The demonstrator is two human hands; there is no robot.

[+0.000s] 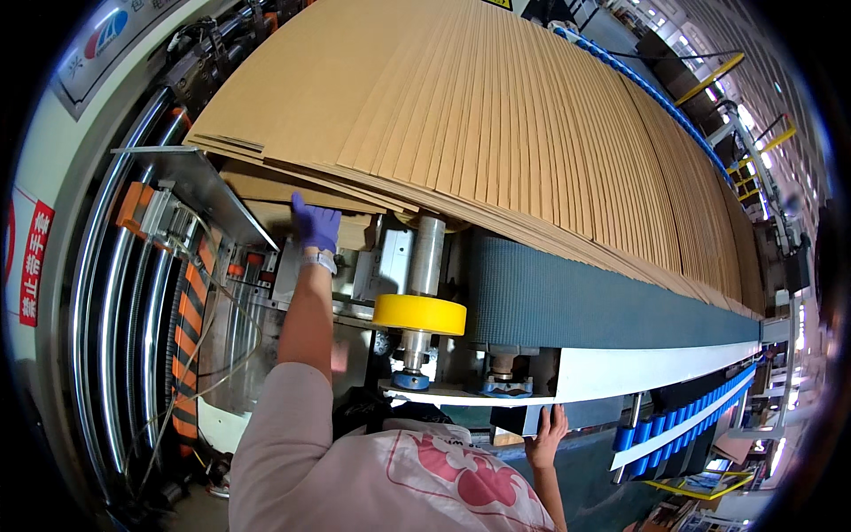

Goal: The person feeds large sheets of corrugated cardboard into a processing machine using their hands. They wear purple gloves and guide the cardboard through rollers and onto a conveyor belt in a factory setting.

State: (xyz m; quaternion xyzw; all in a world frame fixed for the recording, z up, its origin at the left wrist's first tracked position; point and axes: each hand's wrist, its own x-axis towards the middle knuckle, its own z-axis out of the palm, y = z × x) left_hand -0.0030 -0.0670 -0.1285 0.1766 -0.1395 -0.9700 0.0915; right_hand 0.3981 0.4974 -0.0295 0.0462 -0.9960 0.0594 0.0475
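My left hand [316, 225], in a purple glove with a light band at the wrist, reaches in under the near edge of a long fanned row of brown cardboard sheets [425, 115]. Its fingers are apart and rest by a lower cardboard piece [266, 188]; the fingertips are partly hard to make out. My right hand [546, 436] is bare. Its fingers lie stretched against the lower edge of a white rail [638, 368], holding nothing. Between the two hands stands a metal shaft with a yellow roller [419, 315].
A teal textured belt [603, 301] runs under the sheets. Left of my arm are a metal plate [208, 191], an orange-and-black striped guard [188, 346] and shiny vertical bars [111, 310]. Blue rollers [683, 426] sit at the lower right.
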